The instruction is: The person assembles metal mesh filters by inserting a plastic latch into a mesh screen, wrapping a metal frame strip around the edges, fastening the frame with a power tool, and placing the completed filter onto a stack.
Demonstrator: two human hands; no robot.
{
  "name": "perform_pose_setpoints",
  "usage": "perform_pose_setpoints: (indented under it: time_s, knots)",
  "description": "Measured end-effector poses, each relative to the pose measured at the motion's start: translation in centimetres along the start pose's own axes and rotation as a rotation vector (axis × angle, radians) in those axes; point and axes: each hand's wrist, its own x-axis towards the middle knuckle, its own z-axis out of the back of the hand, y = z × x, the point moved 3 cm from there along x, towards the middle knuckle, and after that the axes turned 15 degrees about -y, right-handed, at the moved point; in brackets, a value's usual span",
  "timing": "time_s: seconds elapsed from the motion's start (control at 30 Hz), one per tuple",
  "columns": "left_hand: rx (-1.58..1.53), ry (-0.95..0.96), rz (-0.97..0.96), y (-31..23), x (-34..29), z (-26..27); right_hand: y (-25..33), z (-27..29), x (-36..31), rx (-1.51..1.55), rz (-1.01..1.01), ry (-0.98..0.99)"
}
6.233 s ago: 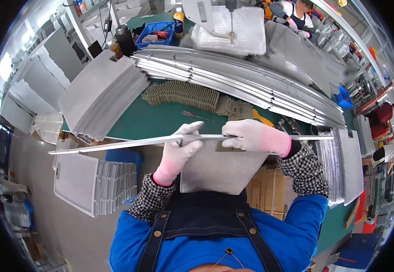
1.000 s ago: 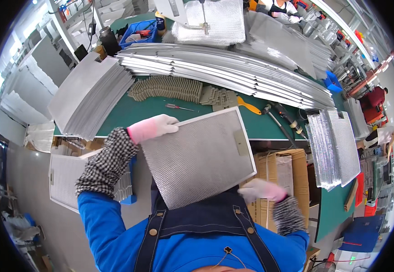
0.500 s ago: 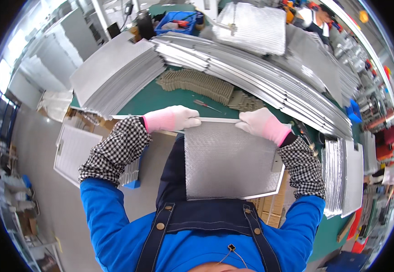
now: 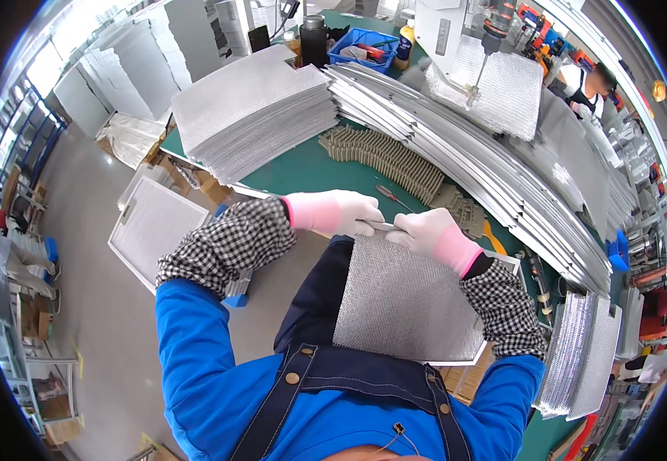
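Note:
A grey metal mesh filter panel (image 4: 406, 300) lies across my lap, with white frame strips along its right and near edges. At its far edge, my left hand (image 4: 347, 213) pinches a thin metal frame strip (image 4: 382, 226). Close beside it, my right hand (image 4: 427, 233) is closed on the same strip, thumb and fingers near the panel's far edge. Both hands wear white gloves with pink cuffs. Just beyond them a screwdriver (image 4: 395, 198) lies on the green table (image 4: 283, 170). My fingers partly hide the strip.
Stacked mesh sheets (image 4: 253, 115) stand at the back left; long frame strips (image 4: 471, 161) curve along the right. Brown corner pieces (image 4: 383, 157) sit between. A framed panel (image 4: 157, 230) leans at left. Farther back are a blue bin (image 4: 364, 50), a drill press (image 4: 494, 31) and a co-worker (image 4: 585, 91).
My hands have come closer together along the panel's far edge. The view has turned left, so the table's things appear farther right.

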Motion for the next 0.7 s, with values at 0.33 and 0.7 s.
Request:
perform_pose_setpoints:
  time_s: [0.33,0.7]
  knots:
    - [-0.288,-0.285,0.355,-0.2,-6.3,-0.6,4.2,5.1,-5.0,-0.023,0.125,-0.503]
    - [-0.264,-0.824,0.669,1.1,-12.7,-3.0,8.8,-7.7,-18.6,1.056,-1.356,-1.101]
